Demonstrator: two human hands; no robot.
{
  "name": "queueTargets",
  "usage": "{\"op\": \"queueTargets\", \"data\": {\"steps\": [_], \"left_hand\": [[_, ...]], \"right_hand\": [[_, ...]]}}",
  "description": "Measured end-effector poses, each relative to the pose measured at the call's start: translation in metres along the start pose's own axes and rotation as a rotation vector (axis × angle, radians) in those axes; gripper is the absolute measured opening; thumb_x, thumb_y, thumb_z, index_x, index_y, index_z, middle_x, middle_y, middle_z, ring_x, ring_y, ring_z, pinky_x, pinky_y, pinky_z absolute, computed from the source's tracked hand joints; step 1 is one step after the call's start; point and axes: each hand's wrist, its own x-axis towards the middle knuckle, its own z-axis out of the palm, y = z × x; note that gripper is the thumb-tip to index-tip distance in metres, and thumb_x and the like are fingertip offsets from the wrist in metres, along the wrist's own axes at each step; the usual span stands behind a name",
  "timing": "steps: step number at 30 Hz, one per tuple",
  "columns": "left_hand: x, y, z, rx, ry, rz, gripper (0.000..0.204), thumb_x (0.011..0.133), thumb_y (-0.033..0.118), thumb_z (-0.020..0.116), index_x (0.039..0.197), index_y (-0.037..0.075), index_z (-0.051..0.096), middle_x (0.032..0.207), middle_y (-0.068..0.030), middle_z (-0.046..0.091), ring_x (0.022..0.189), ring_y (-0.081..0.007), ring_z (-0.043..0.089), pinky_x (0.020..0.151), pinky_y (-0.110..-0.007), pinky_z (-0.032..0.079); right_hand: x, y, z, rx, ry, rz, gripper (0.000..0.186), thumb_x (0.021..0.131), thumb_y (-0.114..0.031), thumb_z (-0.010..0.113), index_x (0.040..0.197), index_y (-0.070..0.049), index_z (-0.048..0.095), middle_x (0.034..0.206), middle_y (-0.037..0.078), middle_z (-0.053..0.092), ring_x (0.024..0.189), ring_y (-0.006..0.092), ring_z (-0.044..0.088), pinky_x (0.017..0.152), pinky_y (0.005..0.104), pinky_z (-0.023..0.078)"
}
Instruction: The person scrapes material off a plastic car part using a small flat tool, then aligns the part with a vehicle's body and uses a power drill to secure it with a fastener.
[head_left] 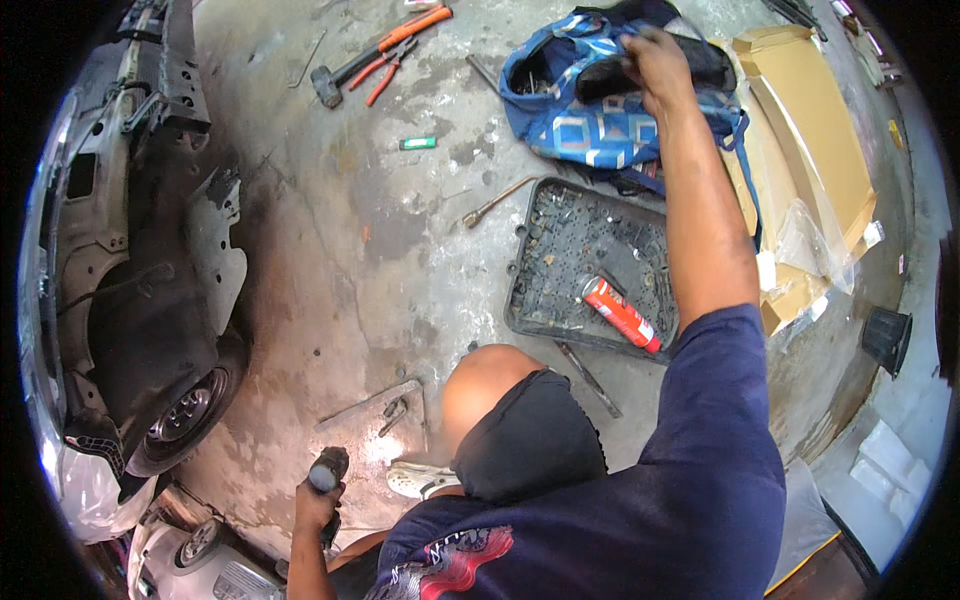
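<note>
My right hand is stretched far forward over a blue patterned bag. Its fingers curl at the bag's black upper edge and look slightly blurred. The bag gapes at its left side, with dark contents inside. Low at the left, my left hand is wrapped round a dark handheld tool with a rounded grey end; its exact kind is not clear. A bright patch of light falls on a flat board on the floor beside it, where a small metal part lies.
A black tray holds a red spray can. A hammer, red-handled pliers, a green lighter and a metal bar lie around. Opened cardboard flanks the bag; a stripped car body stands left.
</note>
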Motion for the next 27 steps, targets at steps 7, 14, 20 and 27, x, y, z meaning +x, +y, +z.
{"op": "queueTargets", "data": {"steps": [7,14,20,27], "left_hand": [[0.001,-0.013,0.004,-0.004,0.002,0.020,0.040,0.085,0.014,0.086,0.115,-0.007,0.072,0.085,-0.0143,0.078,0.063,-0.0214,0.074,0.058,-0.039,0.058],[-0.002,0.008,-0.001,-0.015,0.014,-0.014,0.040,0.085,0.013,0.085,0.118,-0.007,0.072,0.088,-0.0149,0.078,0.064,-0.0220,0.074,0.058,-0.039,0.058],[-0.001,0.017,-0.007,-0.007,0.005,0.034,0.040,0.085,0.013,0.085,0.118,-0.006,0.072,0.088,-0.0150,0.078,0.063,-0.0218,0.074,0.059,-0.039,0.059],[0.018,0.024,0.000,-0.048,-0.042,0.054,0.039,0.087,0.010,0.084,0.121,-0.007,0.072,0.090,-0.0134,0.079,0.068,-0.0216,0.076,0.059,-0.038,0.061]], "right_hand": [[0.035,-0.067,0.141,-0.020,-0.134,-0.146,0.013,0.090,-0.001,0.065,0.100,-0.009,0.063,0.073,0.006,0.059,0.060,0.0192,0.055,0.052,0.0386,0.045],[0.004,-0.072,0.130,-0.388,-0.522,-0.127,0.021,0.091,-0.005,0.066,0.110,-0.007,0.075,0.090,0.015,0.075,0.079,0.0322,0.073,0.074,0.0429,0.061],[-0.075,-0.029,0.065,-1.674,-0.427,-0.164,0.101,0.086,-0.044,0.085,0.170,-0.024,0.031,0.145,0.025,0.063,0.136,0.0413,0.059,0.110,0.0610,0.046],[-0.149,0.051,0.058,-1.710,-0.387,-0.232,0.081,0.099,-0.021,0.060,0.173,-0.031,0.027,0.125,0.020,0.066,0.117,0.0395,0.063,0.094,0.0598,0.056]]}}
